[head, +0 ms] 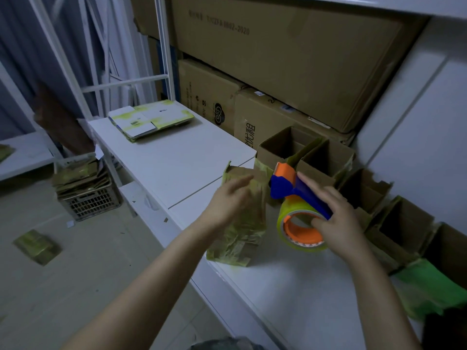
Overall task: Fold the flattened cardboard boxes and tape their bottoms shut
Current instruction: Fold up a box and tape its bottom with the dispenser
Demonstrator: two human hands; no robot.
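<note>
Large shipping cartons [290, 59] filled the shelving at the back, stacked out of the way as stock. In front of them ran the white surface [177, 160], which served as the workbench. Along its wall side stood a row of folded boxes [326, 160], open tops up. They were probably parked there because their bottoms were already taped, though the bottoms did not show.

On the floor a plastic crate [91, 200] held more flat cardboard. A stack of flattened boxes [149, 120] lay at the far end of the surface, likely as supply.

The box in work, a flattened cardboard box [240, 231] streaked with old yellowish tape, lay near the front edge, between the person's arms and within easy reach. Just to its right stood the tape dispenser [295, 195], orange and blue, with its yellow-tinted roll resting on the surface.

The left hand [227, 200] lay on the flat box with fingers loosely straight, seemingly steadying it. The right hand [338, 218] rested along the dispenser's blue handle, fingers stretched out and thumb by the roll's core, not visibly wrapped round it.
</note>
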